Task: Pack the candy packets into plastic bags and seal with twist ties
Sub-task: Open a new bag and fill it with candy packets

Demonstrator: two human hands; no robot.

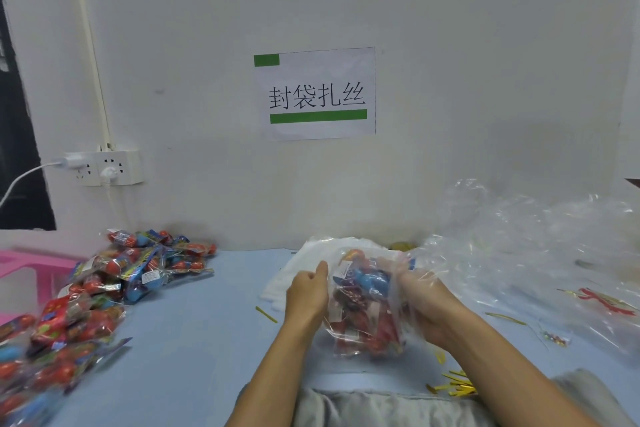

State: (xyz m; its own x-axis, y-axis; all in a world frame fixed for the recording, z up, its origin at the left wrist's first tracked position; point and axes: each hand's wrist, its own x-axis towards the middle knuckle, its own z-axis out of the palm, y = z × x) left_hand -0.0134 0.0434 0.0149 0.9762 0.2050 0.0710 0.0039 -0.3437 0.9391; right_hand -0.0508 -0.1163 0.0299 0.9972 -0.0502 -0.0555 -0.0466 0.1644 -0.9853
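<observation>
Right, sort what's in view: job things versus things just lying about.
Job: filled bag held between left hand and right hand; candy packets; empty plastic bags; gold twist ties.
Lying about: wall sign; power strip; pink stool.

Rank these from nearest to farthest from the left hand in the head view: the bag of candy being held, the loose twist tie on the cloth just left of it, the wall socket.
1. Bag of candy: against the left hand, on its right.
2. Loose twist tie: on the blue cloth, just left of the hand.
3. Wall socket: far up on the wall, to the left.
</observation>
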